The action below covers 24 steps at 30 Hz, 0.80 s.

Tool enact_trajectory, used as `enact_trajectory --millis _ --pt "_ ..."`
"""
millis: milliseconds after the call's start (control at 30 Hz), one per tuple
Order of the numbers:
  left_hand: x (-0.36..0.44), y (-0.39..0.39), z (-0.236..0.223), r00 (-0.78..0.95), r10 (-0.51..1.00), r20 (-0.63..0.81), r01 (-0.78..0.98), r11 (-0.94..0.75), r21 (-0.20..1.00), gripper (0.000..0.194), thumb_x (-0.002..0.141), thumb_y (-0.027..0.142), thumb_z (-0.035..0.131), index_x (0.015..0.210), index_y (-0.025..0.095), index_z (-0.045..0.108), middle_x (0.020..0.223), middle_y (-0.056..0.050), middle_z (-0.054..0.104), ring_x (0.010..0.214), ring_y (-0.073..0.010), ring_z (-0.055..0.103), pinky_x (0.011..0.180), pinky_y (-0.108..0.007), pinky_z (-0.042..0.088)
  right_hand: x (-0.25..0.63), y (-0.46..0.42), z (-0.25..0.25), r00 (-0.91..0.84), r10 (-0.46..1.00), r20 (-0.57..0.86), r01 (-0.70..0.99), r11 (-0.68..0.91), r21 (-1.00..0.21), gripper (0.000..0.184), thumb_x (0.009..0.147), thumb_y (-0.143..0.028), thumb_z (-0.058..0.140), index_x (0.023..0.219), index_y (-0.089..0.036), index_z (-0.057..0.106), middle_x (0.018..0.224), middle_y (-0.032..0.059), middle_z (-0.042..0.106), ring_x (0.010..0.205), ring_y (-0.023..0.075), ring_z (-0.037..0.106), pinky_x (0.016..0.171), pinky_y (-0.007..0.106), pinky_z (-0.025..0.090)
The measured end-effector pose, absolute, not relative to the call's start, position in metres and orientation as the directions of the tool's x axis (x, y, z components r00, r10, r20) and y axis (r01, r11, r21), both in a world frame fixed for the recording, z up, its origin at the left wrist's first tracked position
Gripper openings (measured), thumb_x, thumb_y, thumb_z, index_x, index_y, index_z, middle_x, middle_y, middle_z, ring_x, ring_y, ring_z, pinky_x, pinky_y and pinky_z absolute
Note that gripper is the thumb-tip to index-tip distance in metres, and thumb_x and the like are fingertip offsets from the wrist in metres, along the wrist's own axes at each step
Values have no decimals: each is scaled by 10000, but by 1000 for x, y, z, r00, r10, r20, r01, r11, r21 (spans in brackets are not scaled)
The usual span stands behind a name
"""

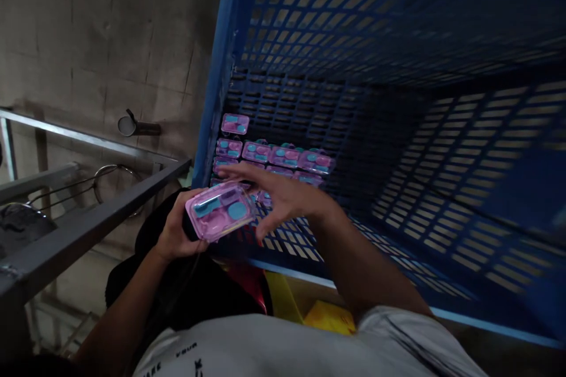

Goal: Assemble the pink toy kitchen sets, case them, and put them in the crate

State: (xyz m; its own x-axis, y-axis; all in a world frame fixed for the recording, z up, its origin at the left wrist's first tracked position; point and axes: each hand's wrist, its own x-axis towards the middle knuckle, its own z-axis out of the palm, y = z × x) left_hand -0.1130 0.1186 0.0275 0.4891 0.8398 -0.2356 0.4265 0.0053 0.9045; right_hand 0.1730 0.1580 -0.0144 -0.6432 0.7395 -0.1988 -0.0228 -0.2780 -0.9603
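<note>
Head cam – left hand (174, 235) grips pink case (220, 210), right hand (283, 197) open; blue crate (442, 188) w/ matching cases (283, 156).

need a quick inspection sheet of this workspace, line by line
surface: blue slotted crate, bare floor at right
job's things: pink clear-lidded case in left hand; more pink cases in rows at the crate's far end
clutter: yellow and red items under the crate
hands: left hand grips the case; right hand open, fingers spread beside it
cables: nothing seen
surroundings: grey metal frame, concrete wall
</note>
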Motion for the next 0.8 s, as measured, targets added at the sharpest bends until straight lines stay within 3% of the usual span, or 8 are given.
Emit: enact_trajectory --millis 100,200,367,467,533,633,800 --pt "-108 122 30 544 812 -211 409 -37 912 827 733 381 785 1451 218 410 1363 -139 545 1239 -324 571 1077 -505 469 164 130 7 -588 789 -175 29 -196 -980 1096 596 -454 910 1531 -327 353 1463 88 519 1350 278 514 1129 460 411" --pt "-103 120 29 563 791 -238 408 -17 913 846 761 382 774 1479 202 365 1415 -155 511 1293 -326 537 1115 -507 436 154 118 -1 -510 845 -163 10 -184 -983 1070 624 -402 897 1522 -284 328 1403 109 557 1275 260 578 1083 426 454" --pt "-85 125 22 637 752 -168 384 -122 915 875 814 516 714 1520 201 304 1504 -183 405 1402 -347 416 1168 -546 361 165 101 -20 -374 904 -205 16 -215 -977 832 604 -393 877 1316 -231 478 1250 84 622 1128 253 642 976 396 517" --pt "-75 144 6 563 824 -73 530 -292 796 883 817 548 698 1508 156 313 1531 -219 337 1447 -381 321 1184 -594 294 193 99 -40 -167 939 -301 91 -289 -953 850 588 -454 866 1295 -235 447 1239 86 607 1117 261 630 965 407 524" --pt "-74 159 -12 428 902 -57 703 -293 648 851 817 497 704 1484 118 336 1525 -247 326 1455 -398 287 1190 -617 247 215 110 -63 54 940 -338 220 -341 -914 897 577 -459 860 1319 -234 409 1251 90 599 1136 270 614 993 412 508" --pt "-79 174 -41 282 953 -107 824 -184 537 816 813 396 673 1480 82 324 1477 -256 395 1408 -392 360 1168 -600 289 246 142 -110 282 898 -338 412 -432 -802 857 632 -424 827 1331 -209 380 1254 96 615 1131 258 621 990 377 507" --pt "-86 170 -59 172 958 -229 879 -45 474 583 795 283 620 1339 108 502 1186 -182 633 1113 -359 606 977 -521 483 262 198 -191 312 843 -439 654 -525 -544 748 785 -416 722 1382 -135 370 1299 170 618 1159 258 627 959 335 503"
